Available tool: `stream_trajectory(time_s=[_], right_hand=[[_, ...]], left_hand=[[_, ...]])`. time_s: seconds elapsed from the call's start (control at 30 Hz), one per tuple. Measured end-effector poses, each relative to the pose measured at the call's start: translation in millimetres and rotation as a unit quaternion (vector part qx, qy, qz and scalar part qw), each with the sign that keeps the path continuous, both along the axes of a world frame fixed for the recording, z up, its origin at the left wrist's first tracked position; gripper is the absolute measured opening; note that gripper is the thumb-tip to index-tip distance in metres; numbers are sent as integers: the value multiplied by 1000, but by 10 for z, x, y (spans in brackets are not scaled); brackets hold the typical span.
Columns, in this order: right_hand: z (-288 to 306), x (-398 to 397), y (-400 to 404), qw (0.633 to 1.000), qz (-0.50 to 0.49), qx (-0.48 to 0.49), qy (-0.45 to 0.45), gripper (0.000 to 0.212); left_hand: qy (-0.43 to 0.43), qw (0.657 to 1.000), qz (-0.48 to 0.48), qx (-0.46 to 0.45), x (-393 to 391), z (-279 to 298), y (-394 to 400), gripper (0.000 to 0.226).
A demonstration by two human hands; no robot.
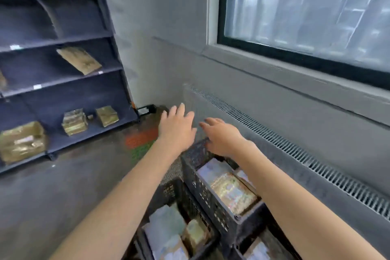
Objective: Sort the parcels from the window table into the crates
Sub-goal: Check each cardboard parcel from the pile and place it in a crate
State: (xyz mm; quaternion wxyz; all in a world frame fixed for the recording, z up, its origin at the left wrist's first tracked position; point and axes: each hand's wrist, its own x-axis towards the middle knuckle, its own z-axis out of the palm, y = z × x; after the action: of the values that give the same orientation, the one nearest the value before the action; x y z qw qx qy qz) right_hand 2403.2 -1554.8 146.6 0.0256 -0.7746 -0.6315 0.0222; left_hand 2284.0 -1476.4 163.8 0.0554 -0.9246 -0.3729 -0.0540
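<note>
Crates of black perforated plastic sit stacked below us: the upper crate (211, 192) holds flat paper-wrapped parcels (229, 189), and the lower crate (190, 243) holds more parcels (168, 230). We see our left hand (177, 126) and right hand (219, 135) stretched out above the far rim, fingers spread and holding nothing. Beyond stand a ribbed radiator grille (295, 150), grey wall, window (306, 10) and dark shelving (63, 65) bearing cardboard boxes (22, 141).

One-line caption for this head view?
Both empty hands, left and right, reach out above black crates holding parcels.
</note>
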Motion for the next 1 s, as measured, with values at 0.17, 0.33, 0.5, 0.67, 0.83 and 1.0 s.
stream_trajectory(time_s=[0.17,0.33,0.5,0.67,0.83,1.0], right_hand=[[834,-115,-841,991,-66,114,-10,65],[1027,-250,-1844,976,-114,185,-4,70],[1057,-251,-2787,962,-145,229,13,69],[914,-195,-3772,959,-155,231,52,68],[656,-84,-4825,960,-172,208,73,66],[545,-58,-5627,951,-194,220,93,65]], left_hand=[[-134,989,-49,33,-31,823,-738,53],[-267,960,-87,2,-190,881,-1593,54],[-296,948,-113,-33,-277,768,-2444,56],[-323,941,-91,-45,-272,632,-3348,54],[-303,947,-63,-82,-256,362,-4337,50],[-257,958,-84,-96,-282,303,-5118,54]])
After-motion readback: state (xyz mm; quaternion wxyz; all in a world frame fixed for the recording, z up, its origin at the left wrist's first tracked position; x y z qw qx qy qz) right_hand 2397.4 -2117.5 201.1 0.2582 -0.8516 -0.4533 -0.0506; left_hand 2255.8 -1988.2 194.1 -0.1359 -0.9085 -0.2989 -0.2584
